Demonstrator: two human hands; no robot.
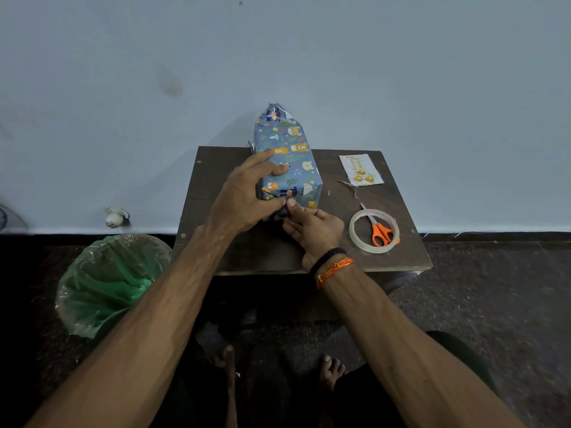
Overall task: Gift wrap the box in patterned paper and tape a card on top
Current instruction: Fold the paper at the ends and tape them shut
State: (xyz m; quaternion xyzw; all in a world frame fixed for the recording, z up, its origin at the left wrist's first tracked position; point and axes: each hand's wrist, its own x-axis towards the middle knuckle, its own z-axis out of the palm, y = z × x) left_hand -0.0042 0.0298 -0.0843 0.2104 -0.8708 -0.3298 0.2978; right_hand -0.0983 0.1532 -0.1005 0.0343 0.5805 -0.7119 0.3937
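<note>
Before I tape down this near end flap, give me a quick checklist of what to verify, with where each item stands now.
1. Box steadied: ok, left hand holds its side and top.
2. Near flap held: ok, right hand pinches the paper at the near end.
3. Tape roll within reach: ok, on the table, right of the hands.
4. Tape piece ready: cannot tell, none visible on the fingers.
5. Far end closed: not ok, paper sticks up loose there.
6. Card on top: not ok, it lies on the table.
</note>
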